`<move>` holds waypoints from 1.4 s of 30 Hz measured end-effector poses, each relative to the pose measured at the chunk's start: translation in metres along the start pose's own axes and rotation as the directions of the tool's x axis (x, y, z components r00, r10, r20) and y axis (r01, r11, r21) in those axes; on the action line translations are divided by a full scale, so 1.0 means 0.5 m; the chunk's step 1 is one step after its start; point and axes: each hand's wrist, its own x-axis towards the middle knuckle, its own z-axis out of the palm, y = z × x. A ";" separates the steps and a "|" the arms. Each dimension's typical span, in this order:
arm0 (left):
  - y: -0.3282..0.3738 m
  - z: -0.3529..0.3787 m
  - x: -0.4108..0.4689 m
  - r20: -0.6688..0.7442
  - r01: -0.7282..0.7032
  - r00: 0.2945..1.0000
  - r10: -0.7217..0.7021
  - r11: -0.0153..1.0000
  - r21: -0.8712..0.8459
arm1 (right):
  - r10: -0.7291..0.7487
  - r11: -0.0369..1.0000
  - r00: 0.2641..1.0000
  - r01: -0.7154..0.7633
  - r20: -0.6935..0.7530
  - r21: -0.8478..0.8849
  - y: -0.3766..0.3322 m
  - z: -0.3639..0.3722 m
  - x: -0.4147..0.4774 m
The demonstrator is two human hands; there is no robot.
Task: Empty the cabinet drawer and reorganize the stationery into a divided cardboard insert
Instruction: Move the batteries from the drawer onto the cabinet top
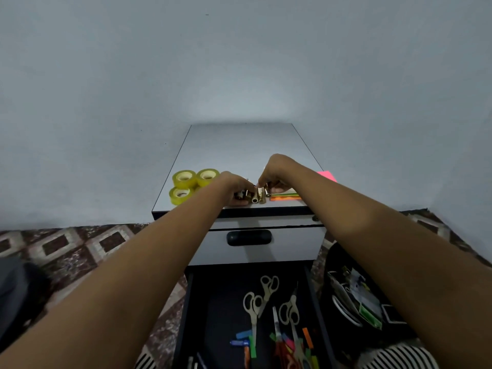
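The emptying is running about midway, by my judgement. On the worktop point(239, 145) in the middle of the frame, three tape rolls point(183, 180) are sitting together at the left edge. A stack of sticky notes point(286, 197) is lying at the right front, and a pink pad point(328, 176) is poking out beyond the right forearm. A small cluster of gold clips point(257, 196) is lying between rolls and notes, close to the front edge. Both hands are working at that cluster: the left hand point(234, 183) is curling its fingers round the left end of it, and the right hand point(277, 169) is pinching one piece from above between thumb and fingertip. The pieces are small and partly covered, so binder clips is only my best reading. The drawer point(186, 315) is standing pulled open at the bottom centre of the frame and is holding plenty: several pairs of scissors point(255, 302) and a scatter of coloured flags point(307, 338) are waiting to be lifted out. A dark bag point(354, 296) of oddments is sitting at the lower right beside it. The cardboard insert is not showing anywhere in the frame, so fitting it and sorting everything into its compartments is remaining to be done.
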 end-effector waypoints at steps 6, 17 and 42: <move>-0.003 0.001 -0.001 -0.015 -0.011 1.000 0.011 1.000 -0.016 | -0.026 0.999 0.999 0.027 -0.039 0.019 0.007 0.006 0.007; 0.000 -0.010 -0.004 -0.065 -0.063 0.996 0.066 0.997 0.043 | -0.153 0.980 0.973 0.172 -0.175 0.096 0.013 0.019 0.006; -0.013 -0.054 -0.019 -0.142 -0.177 0.972 0.185 0.982 0.071 | -0.180 0.978 0.969 0.195 -0.171 0.073 -0.046 0.071 -0.002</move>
